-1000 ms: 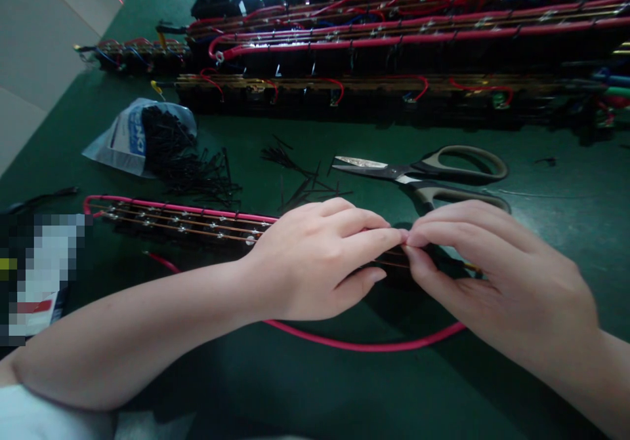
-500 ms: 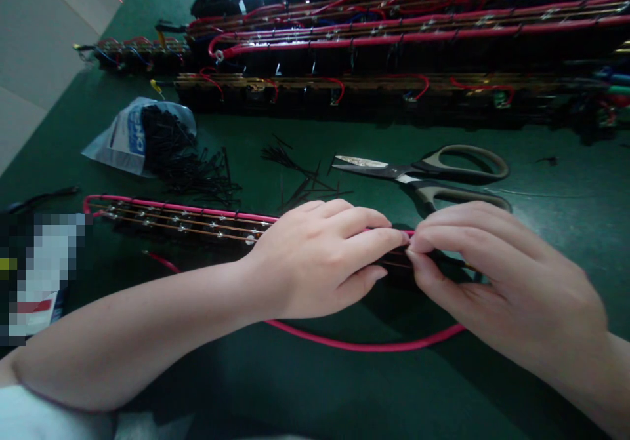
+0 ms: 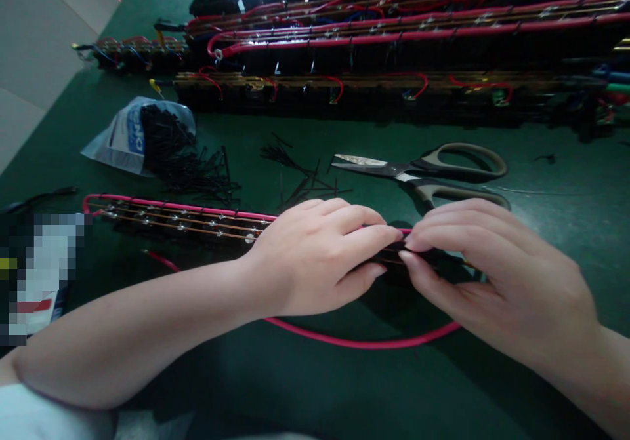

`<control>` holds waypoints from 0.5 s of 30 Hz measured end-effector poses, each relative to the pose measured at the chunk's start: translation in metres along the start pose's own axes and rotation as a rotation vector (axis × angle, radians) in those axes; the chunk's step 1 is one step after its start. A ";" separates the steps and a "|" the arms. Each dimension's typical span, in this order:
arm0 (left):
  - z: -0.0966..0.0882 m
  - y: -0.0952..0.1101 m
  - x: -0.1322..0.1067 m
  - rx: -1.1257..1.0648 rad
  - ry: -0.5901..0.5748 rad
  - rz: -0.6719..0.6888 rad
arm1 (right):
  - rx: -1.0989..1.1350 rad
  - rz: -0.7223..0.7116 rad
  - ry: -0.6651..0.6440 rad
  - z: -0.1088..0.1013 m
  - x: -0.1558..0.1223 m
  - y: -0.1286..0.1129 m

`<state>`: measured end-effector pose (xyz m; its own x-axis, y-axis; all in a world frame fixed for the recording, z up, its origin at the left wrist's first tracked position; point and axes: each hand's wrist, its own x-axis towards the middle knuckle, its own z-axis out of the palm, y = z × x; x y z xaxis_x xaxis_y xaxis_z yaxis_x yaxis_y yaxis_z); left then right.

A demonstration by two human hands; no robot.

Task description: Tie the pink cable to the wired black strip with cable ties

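Note:
A long black socket strip (image 3: 162, 220) lies across the table before me, with brass bars and a red cable (image 3: 211, 210) fastened along its far edge by black ties. My left hand (image 3: 325, 256) lies over its right part, fingers curled round the strip and the red cable. Just to the right, the fingertips of my right hand (image 3: 492, 263) meet at the cable in a pinch, thumb slightly lower than the forefinger. Whatever lies between them is too small to make out. The cable's loose length (image 3: 364, 343) bows across the table below both hands.
Scissors (image 3: 408, 171) lie beyond my right hand. A plastic bag (image 3: 128, 138) spills black cable ties (image 3: 207, 174), with more loose ties (image 3: 300, 171) beside it. Several wired strips (image 3: 344, 92) line the back of the table. A blurred-out object (image 3: 44, 276) sits at the left.
My right thumb has dropped slightly away from the forefinger, and the right hand has shifted a little left. My left hand stays nearly still on the strip.

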<state>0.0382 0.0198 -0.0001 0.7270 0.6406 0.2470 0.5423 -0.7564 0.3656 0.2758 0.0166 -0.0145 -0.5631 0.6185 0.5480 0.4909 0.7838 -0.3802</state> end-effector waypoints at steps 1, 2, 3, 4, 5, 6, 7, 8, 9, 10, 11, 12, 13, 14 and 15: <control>0.000 0.000 0.000 -0.002 0.004 0.000 | -0.002 -0.002 -0.003 0.001 0.000 0.001; 0.000 0.000 0.000 -0.003 0.007 -0.001 | -0.008 0.000 -0.007 0.002 -0.001 0.001; 0.000 0.000 0.000 -0.003 0.009 -0.003 | -0.015 0.003 -0.009 0.002 -0.001 0.001; 0.001 0.000 0.000 -0.003 0.010 -0.004 | -0.020 0.007 -0.010 0.001 -0.001 0.001; 0.001 -0.001 0.000 -0.003 0.012 -0.004 | -0.023 0.008 -0.010 0.001 -0.001 0.001; 0.001 -0.001 0.000 -0.004 0.013 -0.002 | -0.022 0.009 -0.015 0.000 -0.002 0.001; 0.001 -0.001 0.000 -0.006 0.014 0.000 | -0.018 0.011 -0.024 -0.001 -0.002 0.001; 0.001 -0.001 0.000 -0.008 0.017 0.002 | -0.015 0.012 -0.029 -0.002 -0.002 0.001; 0.001 -0.001 0.000 -0.012 0.019 0.003 | -0.014 0.016 -0.034 -0.002 -0.003 0.001; 0.001 -0.001 0.000 -0.015 0.021 0.003 | -0.012 0.019 -0.037 -0.002 -0.003 0.002; 0.001 -0.001 0.000 -0.018 0.024 0.004 | -0.014 0.023 -0.036 -0.002 -0.003 0.002; 0.001 -0.001 0.000 -0.021 0.028 0.003 | -0.013 0.024 -0.036 -0.001 -0.003 0.002; 0.001 -0.001 0.000 -0.022 0.031 0.003 | -0.011 0.019 -0.035 -0.001 -0.002 0.002; 0.001 -0.001 0.000 -0.024 0.033 0.005 | -0.012 0.017 -0.037 -0.001 -0.002 0.002; 0.001 -0.001 0.000 -0.026 0.035 0.007 | -0.011 0.013 -0.040 -0.001 -0.001 0.001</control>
<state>0.0379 0.0205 -0.0017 0.7156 0.6398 0.2804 0.5257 -0.7576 0.3869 0.2777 0.0170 -0.0152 -0.5831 0.6304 0.5125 0.5053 0.7753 -0.3788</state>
